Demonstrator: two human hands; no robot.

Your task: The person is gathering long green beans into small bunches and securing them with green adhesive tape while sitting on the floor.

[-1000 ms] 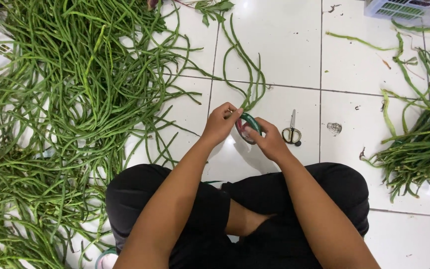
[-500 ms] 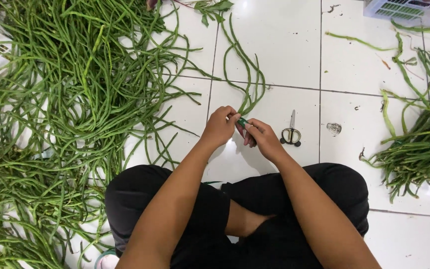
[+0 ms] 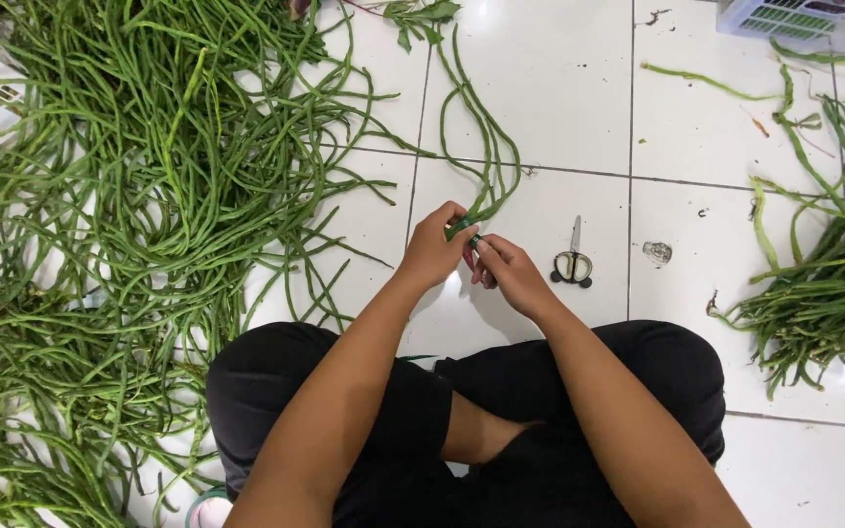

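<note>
A white tiled floor point(image 3: 559, 98) is being shown across the whole frame. The left half, from the upper left down to the lower left corner, is being covered by a wide loose heap of long green beans point(image 3: 129, 196). A second, tied bundle of beans point(image 3: 823, 303) is being seen at the right edge, its cut ends pointing toward the middle. The lower middle is being filled by the crossed legs in black trousers point(image 3: 540, 411) of the seated person, with both bare forearms being stretched up toward the centre.

At the centre of the frame a small bunch of long beans point(image 3: 486, 156) is being held at its lower ends, the pods curving up toward the top middle. The left hand point(image 3: 432, 254) is being closed around those ends, fingers curled tight. The right hand point(image 3: 511, 274) is being pressed against it from the right, its fingertips pinched together on a strip of green tape point(image 3: 465, 229) at the bunch's ends; how far the tape goes round cannot be told.

A white slotted crate point(image 3: 804, 18) is being cut off by the upper right corner. Just right of the hands, small scissors point(image 3: 573, 262) are being left on the tile, and near them a small clear object point(image 3: 656, 252), too small to tell.
</note>
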